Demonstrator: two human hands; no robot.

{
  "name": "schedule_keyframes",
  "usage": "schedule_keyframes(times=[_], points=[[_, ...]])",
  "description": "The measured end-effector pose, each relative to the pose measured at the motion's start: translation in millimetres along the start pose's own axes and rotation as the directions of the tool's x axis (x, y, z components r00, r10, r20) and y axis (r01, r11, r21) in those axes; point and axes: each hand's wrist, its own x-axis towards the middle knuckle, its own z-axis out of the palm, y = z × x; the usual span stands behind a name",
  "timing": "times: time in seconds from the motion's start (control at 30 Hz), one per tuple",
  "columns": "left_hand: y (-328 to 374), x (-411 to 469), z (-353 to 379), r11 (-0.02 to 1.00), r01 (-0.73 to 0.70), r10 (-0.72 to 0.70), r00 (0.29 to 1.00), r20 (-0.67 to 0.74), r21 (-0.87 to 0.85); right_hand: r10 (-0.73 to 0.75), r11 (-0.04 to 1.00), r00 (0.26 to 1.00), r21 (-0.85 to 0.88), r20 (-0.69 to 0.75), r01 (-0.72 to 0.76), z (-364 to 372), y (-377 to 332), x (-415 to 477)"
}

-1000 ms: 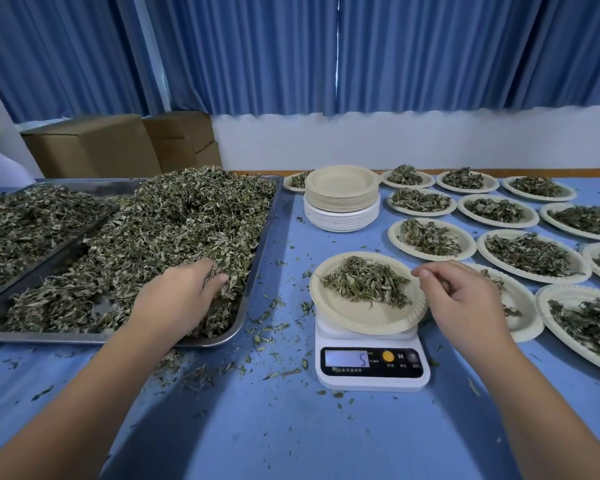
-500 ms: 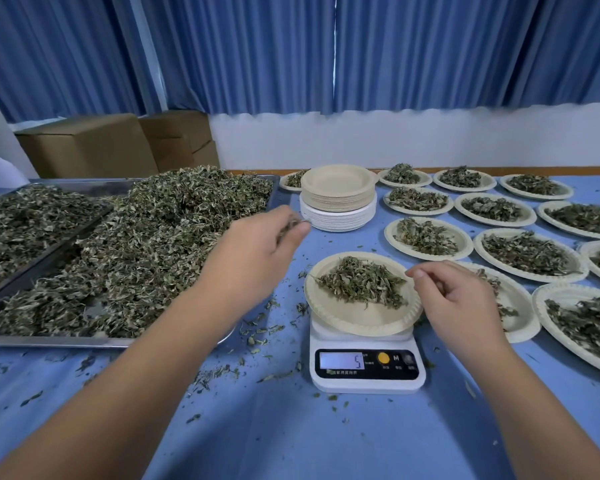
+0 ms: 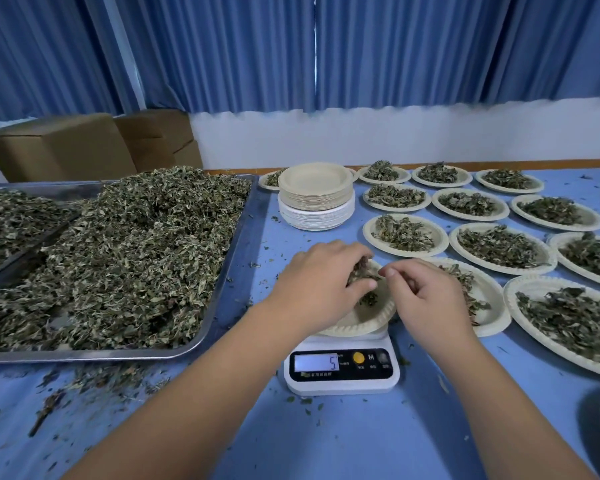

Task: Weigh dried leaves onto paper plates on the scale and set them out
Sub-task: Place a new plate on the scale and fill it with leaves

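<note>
Centre frame | our left hand (image 3: 321,275) clutches dried leaves (image 3: 360,271) over plate (image 3: 371,323) on scale (image 3: 342,379) | right hand (image 3: 430,296) curled at rim, grip unclear

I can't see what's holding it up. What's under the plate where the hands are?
A white digital scale sits under the paper plate, its display reading 5. The scale's weighing top is hidden by the plate.

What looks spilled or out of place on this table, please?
Loose dried-leaf crumbs lie scattered on the blue table in front of the steel tray and around the scale; nothing else stands out.
</note>
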Motion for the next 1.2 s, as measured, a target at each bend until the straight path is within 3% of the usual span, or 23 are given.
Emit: schedule_keyframes(times=[0.13,0.3,0.5,0.7,0.83,1.0,1.1,1.2], points=[[-1.5,-6.1,8.0,0.998,-0.034,0.035,0.999,-0.020,0.047,-0.003,1.000,1.000,-0.007,0.008,0.003,1.1,1.0,0.1],[-6.2,-13.8,2.5,0.996,-0.051,0.045,0.995,-0.094,-0.069,0.019,0.999,1.000,0.034,0.003,-0.019,1.2,1.3,0.0],[-40.1,-28.0,-8.8,0.978,0.062,-0.114,0.958,-0.264,-0.198,0.023,0.999,1.000,0.022,-0.004,-0.022,1.4,0.1,-0.7],[-83.2,-57.8,-10.8,0.948,0.291,-0.317,0.883,-0.346,-0.127,0.025,0.999,1.000,0.036,0.008,-0.026,1.6,-1.0,-1.0],[-97.8,-71.5,-15.6,0.883,0.451,-0.468,0.831,-0.301,-0.128,0.022,0.999,0.999,0.034,0.025,-0.023,1.4,-2.1,-1.7],[-101.2,-79.8,-16.7,0.729,0.681,-0.672,0.731,-0.118,0.070,0.039,0.998,0.999,0.042,0.022,-0.040,0.8,-1.0,-3.3],[-99.0,-81.4,-15.2,0.698,0.705,-0.698,0.709,-0.097,0.129,0.045,0.998,0.999,0.046,0.009,-0.045,0.7,-2.6,-3.3],[-94.1,-80.3,-14.3,0.725,0.680,-0.671,0.734,-0.109,0.115,0.027,0.999,1.000,0.020,0.007,-0.027,0.1,-4.6,-3.6]])
